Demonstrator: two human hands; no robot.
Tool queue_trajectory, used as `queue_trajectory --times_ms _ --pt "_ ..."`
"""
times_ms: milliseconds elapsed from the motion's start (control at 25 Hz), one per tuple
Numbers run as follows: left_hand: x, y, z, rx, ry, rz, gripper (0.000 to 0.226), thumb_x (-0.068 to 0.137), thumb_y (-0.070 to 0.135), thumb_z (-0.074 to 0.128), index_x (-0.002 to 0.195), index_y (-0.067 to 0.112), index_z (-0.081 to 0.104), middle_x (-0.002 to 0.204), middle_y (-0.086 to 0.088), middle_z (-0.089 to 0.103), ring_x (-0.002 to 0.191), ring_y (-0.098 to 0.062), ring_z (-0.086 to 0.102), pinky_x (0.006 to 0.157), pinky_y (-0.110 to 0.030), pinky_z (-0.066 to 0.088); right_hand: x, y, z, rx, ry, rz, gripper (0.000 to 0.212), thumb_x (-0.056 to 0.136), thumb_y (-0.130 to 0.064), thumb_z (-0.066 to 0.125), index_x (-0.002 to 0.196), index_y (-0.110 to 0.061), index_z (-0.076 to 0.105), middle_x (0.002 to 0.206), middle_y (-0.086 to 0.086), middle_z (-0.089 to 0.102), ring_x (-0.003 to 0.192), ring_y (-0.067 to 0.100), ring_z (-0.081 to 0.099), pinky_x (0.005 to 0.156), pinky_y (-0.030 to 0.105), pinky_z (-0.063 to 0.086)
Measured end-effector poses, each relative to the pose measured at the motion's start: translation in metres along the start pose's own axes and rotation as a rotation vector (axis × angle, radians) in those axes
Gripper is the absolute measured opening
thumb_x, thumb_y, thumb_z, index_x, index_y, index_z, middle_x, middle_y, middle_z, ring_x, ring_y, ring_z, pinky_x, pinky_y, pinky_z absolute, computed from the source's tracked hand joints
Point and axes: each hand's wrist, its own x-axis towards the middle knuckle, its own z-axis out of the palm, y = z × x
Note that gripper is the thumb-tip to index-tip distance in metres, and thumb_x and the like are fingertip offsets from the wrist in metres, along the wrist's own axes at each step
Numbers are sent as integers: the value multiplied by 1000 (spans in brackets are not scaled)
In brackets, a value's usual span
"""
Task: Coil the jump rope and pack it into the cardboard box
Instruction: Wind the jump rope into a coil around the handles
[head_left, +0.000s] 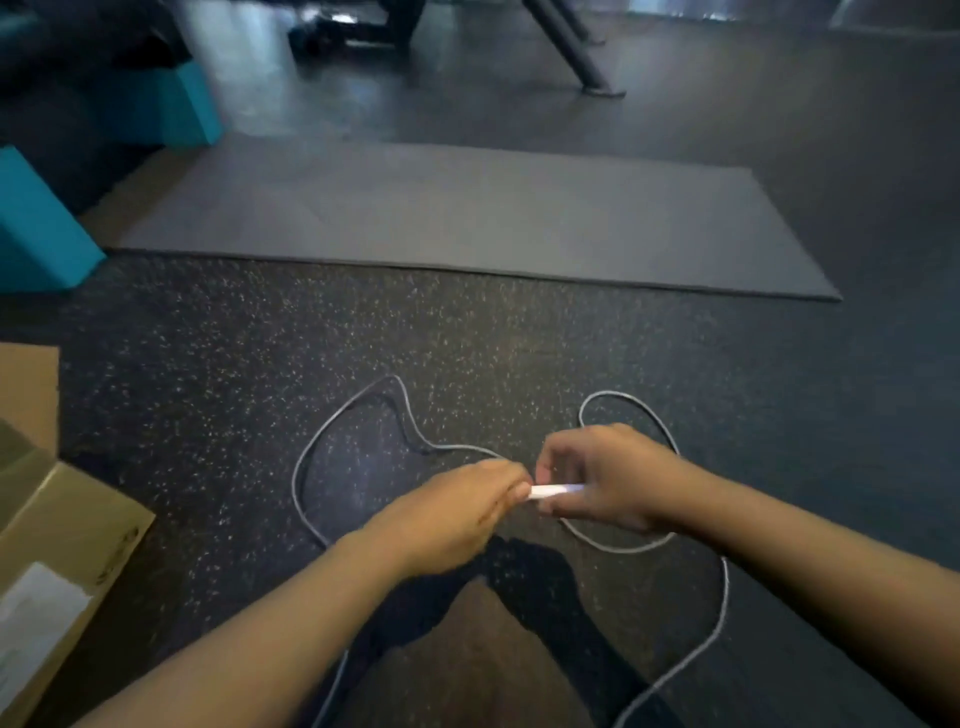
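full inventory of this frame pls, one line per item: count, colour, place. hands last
jump rope: 1, pale grey cord, looped loose on floor; white handle between the hands
cardboard box: 1, brown, open, left edge
exercise mat: 1, grey, flat, beyond the rope
foam blocks: 2 seen, teal, far left
floor: black, speckled
metal legs: dark, top centre
left hand: 1, grips handle end
right hand: 1, holds handle

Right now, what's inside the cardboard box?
Cannot tell. Only the cardboard box, its flaps and a white label show at the frame's left edge; its interior is hidden. The jump rope lies looped on the floor outside it.
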Motion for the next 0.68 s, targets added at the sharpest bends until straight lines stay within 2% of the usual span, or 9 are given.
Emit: queue_trajectory --times_ms 120,200,320,400,440,520,560,640,680 --pt "10 1 -46 -173 241 9 25 107 37 35 97 22 52 82 10 52 73 -8 52 71 -36 45 -5 0 -57 585 225 31 37 77 -40 84 107 -24 69 81 -1 75 66 11 64 66 32 54" --pt "18 15 -64 -321 437 26 21 107 30 40 100 18 56 85 8 63 77 -3 58 75 -31 47 -2 -10 -62 907 289 5 55 75 -43 79 122 -21 63 97 2 76 76 17 72 82 40 61" --pt "34 57 -85 -590 555 109 20 105 24 44 113 11 57 109 6 75 85 -5 66 79 -30 53 10 -34 -39 800 193 -129 37 92 -45 64 122 -25 64 109 -7 75 96 -3 72 94 25 57" --pt "36 79 -101 -821 537 102 27 101 27 49 117 7 53 122 4 73 69 -12 62 64 -34 52 15 -49 -38 879 230 -210 35 96 -49 58 114 -21 69 99 -2 76 94 8 74 98 33 55" --pt "35 86 -112 -835 545 102 30 98 30 54 120 9 53 125 0 71 70 -14 61 62 -32 51 16 -53 -44 968 249 -237 37 95 -52 58 105 -18 69 85 2 71 81 16 72 92 37 56" --pt "27 91 -141 -560 713 103 48 91 34 69 134 27 48 145 0 54 116 -9 58 96 -28 48 10 -57 -61 1066 275 -278 42 93 -57 59 87 -16 66 64 0 49 56 15 52 64 35 50" --pt "21 95 -161 -277 828 156 67 88 36 73 145 34 37 158 4 36 141 -7 37 115 -32 32 5 -59 -72 1015 307 -287 43 93 -58 58 83 -16 65 62 -4 43 54 11 44 57 29 42" --pt "9 113 -207 500 901 331 73 92 46 64 154 35 28 167 4 17 154 -14 11 124 -45 9 -3 -64 -97 802 384 -319 43 90 -54 55 84 -13 64 60 -9 42 53 3 39 52 18 34" --pt "7 128 -227 865 783 382 56 97 54 50 149 39 39 163 4 31 152 -16 21 123 -50 9 -8 -67 -112 694 425 -352 42 89 -52 53 86 -12 65 60 -11 45 53 0 40 51 15 34"
